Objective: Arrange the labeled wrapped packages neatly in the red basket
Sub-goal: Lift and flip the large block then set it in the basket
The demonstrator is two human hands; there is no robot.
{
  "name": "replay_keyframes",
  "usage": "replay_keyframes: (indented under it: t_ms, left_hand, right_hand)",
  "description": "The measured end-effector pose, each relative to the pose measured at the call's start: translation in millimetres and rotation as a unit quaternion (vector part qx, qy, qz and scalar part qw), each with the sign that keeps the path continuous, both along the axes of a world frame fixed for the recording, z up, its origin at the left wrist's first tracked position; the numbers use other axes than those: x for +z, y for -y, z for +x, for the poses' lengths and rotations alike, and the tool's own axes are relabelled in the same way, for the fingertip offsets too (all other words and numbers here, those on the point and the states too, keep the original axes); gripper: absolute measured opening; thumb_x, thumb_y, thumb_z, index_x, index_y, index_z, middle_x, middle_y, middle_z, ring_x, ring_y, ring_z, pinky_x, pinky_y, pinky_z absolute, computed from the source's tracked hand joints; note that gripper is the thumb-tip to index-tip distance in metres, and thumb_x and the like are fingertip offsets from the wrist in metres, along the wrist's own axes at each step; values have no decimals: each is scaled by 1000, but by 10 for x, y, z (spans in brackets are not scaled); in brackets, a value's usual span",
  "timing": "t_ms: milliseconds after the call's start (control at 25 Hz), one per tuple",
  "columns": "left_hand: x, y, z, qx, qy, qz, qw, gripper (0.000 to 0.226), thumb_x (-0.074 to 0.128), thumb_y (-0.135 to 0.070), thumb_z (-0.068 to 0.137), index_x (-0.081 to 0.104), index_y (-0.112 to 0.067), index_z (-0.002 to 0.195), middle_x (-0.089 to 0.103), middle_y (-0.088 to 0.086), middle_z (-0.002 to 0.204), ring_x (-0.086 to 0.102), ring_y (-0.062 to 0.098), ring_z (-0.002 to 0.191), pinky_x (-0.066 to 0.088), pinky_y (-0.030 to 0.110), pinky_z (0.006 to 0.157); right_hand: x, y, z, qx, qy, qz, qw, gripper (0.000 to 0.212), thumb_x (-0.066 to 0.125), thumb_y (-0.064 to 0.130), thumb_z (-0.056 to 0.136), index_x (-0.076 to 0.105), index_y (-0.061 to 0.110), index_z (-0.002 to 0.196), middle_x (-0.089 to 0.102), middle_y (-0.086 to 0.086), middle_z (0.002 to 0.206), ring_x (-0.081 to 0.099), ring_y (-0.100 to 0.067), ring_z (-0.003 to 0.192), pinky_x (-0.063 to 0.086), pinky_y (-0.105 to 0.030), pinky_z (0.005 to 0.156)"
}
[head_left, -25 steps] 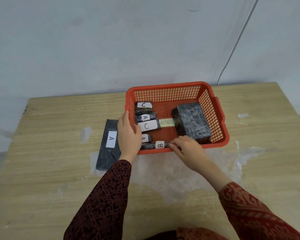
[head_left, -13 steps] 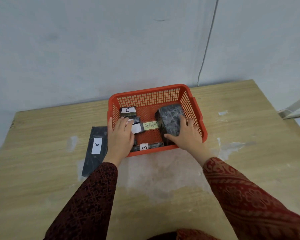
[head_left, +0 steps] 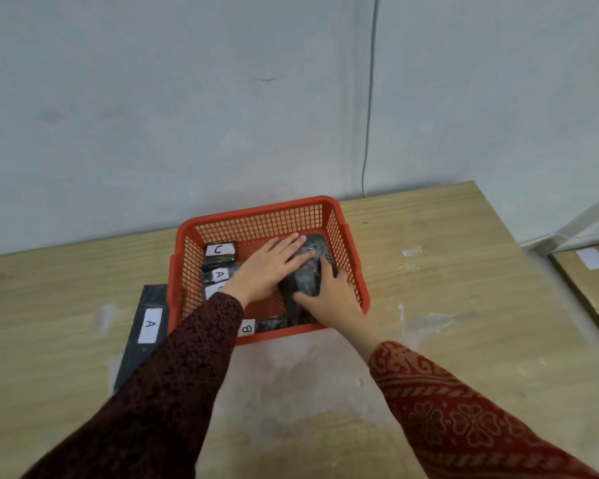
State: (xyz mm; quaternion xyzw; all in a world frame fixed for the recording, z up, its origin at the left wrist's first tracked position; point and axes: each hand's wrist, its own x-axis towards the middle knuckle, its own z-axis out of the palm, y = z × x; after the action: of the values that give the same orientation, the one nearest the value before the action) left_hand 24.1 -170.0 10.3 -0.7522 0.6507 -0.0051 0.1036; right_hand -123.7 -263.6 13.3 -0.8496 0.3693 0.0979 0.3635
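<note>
One red plastic lattice basket (head_left: 325, 216) was seen standing on the pale wooden bench (head_left: 464, 305), close to the grey wall (head_left: 187, 98). Inside it, four small packages wrapped in dark film were counted along the left and near sides, each marked by a white paper label: one lettered "C" (head_left: 219, 250) at the far left, one lettered "A" (head_left: 221, 275) just behind it towards the viewer, a third (head_left: 211, 292) whose letter was covered by the left sleeve (head_left: 173, 392), and one lettered "B" (head_left: 248, 328) lying against the near wall. One large block wrapped in dark glossy film (head_left: 308, 271) was seen in the right half of the basket; no label could be made out on it. One long flat dark package (head_left: 149, 326) labelled "A" was left outside, on the bench, touching the basket's left wall.

Two hands were counted. The left hand (head_left: 267, 271) was laid flat with the fingers (head_left: 287, 245) spread across the block's far top. The right hand (head_left: 329, 292) was curled around the block's near right edge, gripping it. Much of the basket floor was hidden by both forearms.

A thin grey cable (head_left: 369, 98) was seen running down the wall, and a sheet of brown cardboard (head_left: 588, 288) lay at the right edge.
</note>
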Motion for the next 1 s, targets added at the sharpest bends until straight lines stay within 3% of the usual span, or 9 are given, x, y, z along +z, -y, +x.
replay_keyframes:
  t_ms: [120, 200, 320, 400, 520, 640, 760, 920, 1000]
  left_hand:
    - [297, -6, 63, -5, -43, -60, 997, 80, 72, -25, 76, 34, -11, 145, 34, 17, 152, 28, 32, 142, 15, 43, 117]
    - [580, -32, 72, 23, -107, -124, 986, 70, 73, -40, 73, 49, -13, 134, 53, 12, 136, 46, 30, 128, 29, 46, 113]
    - [1027, -133, 26, 123, -247, -155, 948, 63, 72, -60, 65, 55, -33, 119, 62, -11, 115, 56, 6, 106, 47, 32, 92]
    - [1228, -215, -34, 185, -330, -167, 910, 62, 74, -68, 58, 56, -42, 111, 65, -23, 103, 60, -7, 93, 48, 22, 80]
    - [1306, -257, -156, 239, -384, -210, 867, 55, 74, -71, 57, 60, -43, 103, 68, -22, 93, 65, -4, 84, 51, 22, 74]
    - [1293, -241, -318, 261, -413, -217, 845, 51, 73, -71, 58, 61, -44, 100, 68, -26, 91, 66, -4, 81, 52, 16, 68]
    - [1289, -263, -441, 278, -419, -217, 836, 52, 73, -72, 57, 60, -45, 99, 66, -30, 92, 65, -7, 81, 48, 12, 64]
    - [1341, -336, -516, 290, -411, -221, 835, 58, 73, -72, 57, 59, -45, 106, 67, -22, 97, 64, -3, 89, 52, 25, 78]
    - [1408, -337, -570, 268, -411, -203, 847, 66, 70, -71, 59, 54, -43, 117, 63, -20, 107, 60, -1, 99, 50, 25, 84]
  right_hand:
    - [252, 204, -24, 50, 83, 17, 995, 83, 56, 55, 81, 23, 20, 149, 31, -14, 152, 34, -36, 136, 31, -48, 113]
    - [519, 376, -37, 96, 141, 34, 985, 67, 49, 54, 86, 37, 21, 143, 49, -9, 141, 50, -29, 124, 43, -44, 103]
    - [936, 611, -180, 141, 219, 137, 956, 34, 43, 59, 87, 54, 47, 117, 63, 19, 112, 60, -1, 103, 46, -17, 78]
    - [1109, 723, -286, 138, 259, 207, 933, 20, 50, 59, 81, 53, 60, 102, 60, 32, 106, 58, 16, 96, 45, -7, 76]
    - [1152, 790, -352, 147, 290, 205, 923, 45, 67, 55, 71, 46, 61, 111, 60, 18, 119, 59, 2, 110, 52, -21, 91]
    - [1054, 829, -352, 142, 308, 167, 926, 55, 74, 47, 70, 46, 42, 118, 63, 5, 115, 63, -13, 107, 56, -43, 90]
    - [978, 843, -409, 142, 312, 183, 922, 54, 75, 45, 70, 47, 41, 116, 64, 3, 112, 65, -13, 103, 58, -44, 85]
    - [928, 780, -474, 140, 312, 201, 918, 59, 75, 39, 74, 45, 34, 124, 63, 1, 116, 64, -16, 106, 58, -44, 85]
    - [1006, 779, -467, 165, 297, 188, 922, 60, 75, 39, 74, 45, 42, 126, 63, 9, 116, 63, -11, 106, 58, -35, 86]
